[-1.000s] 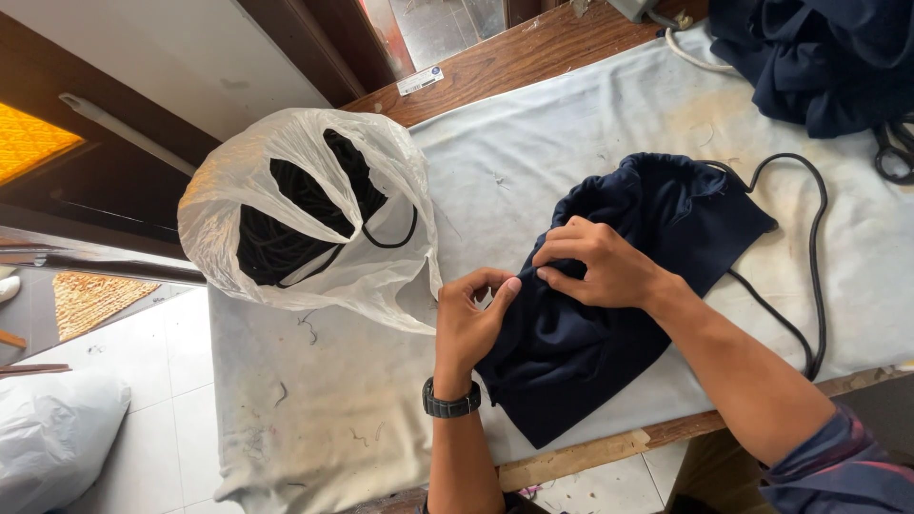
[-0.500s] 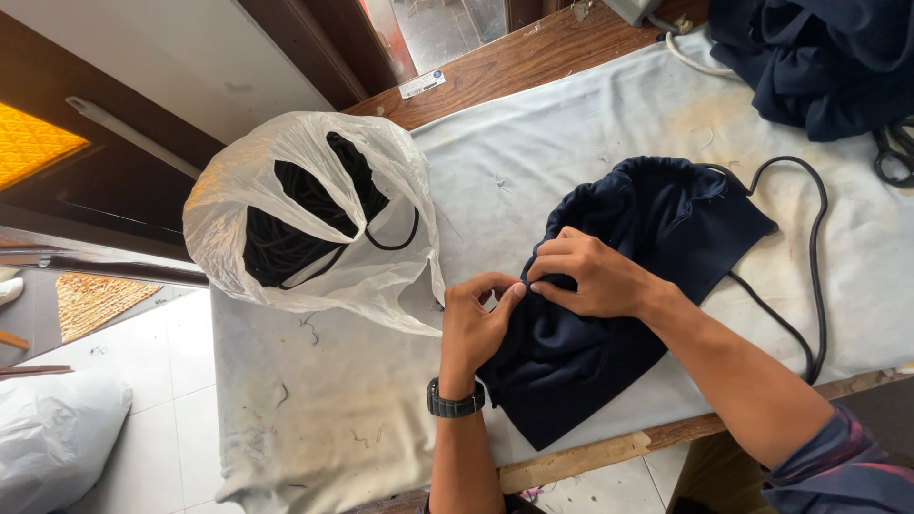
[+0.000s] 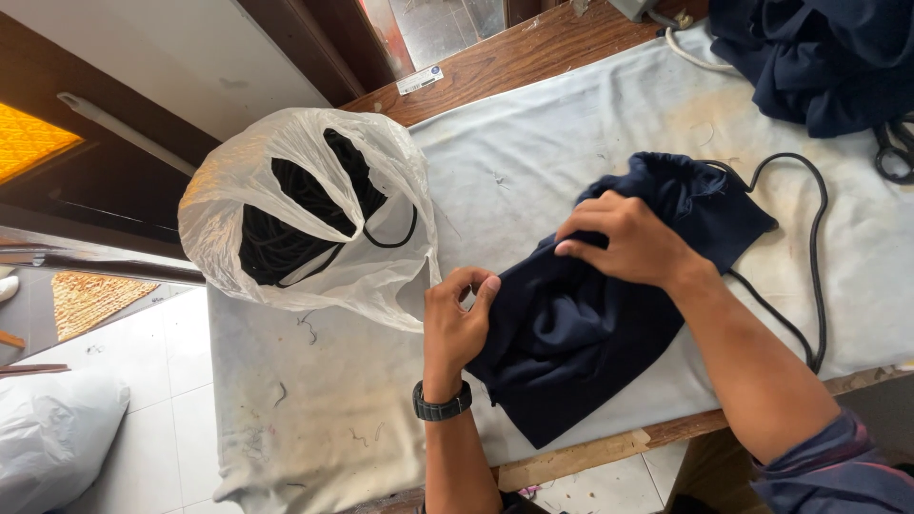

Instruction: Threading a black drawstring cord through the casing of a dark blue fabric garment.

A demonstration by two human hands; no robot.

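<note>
A dark navy drawstring bag [image 3: 590,333] lies crumpled on a white cloth-covered table [image 3: 514,162]. My left hand [image 3: 457,319], with a black wristwatch, pinches the bag's left edge. Resting on top of the bag, my right hand [image 3: 628,238] has its fingers pressed into the fabric near the gathered opening. A black cord [image 3: 809,247] runs out of the bag's top in a loop to the right. A white plastic bag [image 3: 305,219] full of black cord sits open just left of my left hand.
A pile of dark navy fabric [image 3: 809,57] lies at the table's far right corner, beside black scissors handles [image 3: 895,152]. The wooden table edge [image 3: 571,457] runs along the front. Tiled floor and a white sack [image 3: 48,428] are at the lower left.
My right hand has moved right and up along the bag, away from my left hand. The left hand stays at the bag's left edge.
</note>
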